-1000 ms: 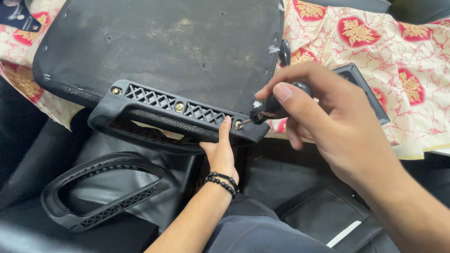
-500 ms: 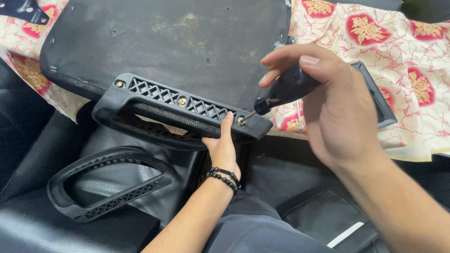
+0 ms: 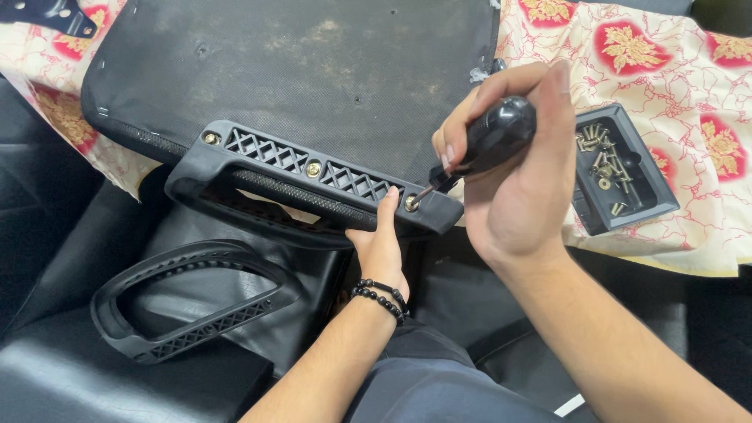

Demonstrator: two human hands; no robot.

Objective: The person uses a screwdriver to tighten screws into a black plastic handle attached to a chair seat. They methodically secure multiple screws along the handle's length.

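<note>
Underneath, floral cloth (image 3: 666, 63) covers surface; right hand (image 3: 517, 188) grip clamps screwdriver (image 3: 489, 141); left hand (image 3: 381, 247) steadies armrest (image 3: 305, 184), fingers pressed together.

left hand (image 3: 381, 249) fingers hidden under the armrest (image 3: 313, 184); screwdriver (image 3: 489, 141) tip tiny.

Both hands (image 3: 381, 247) (image 3: 517, 168) curled, gripping.
</note>
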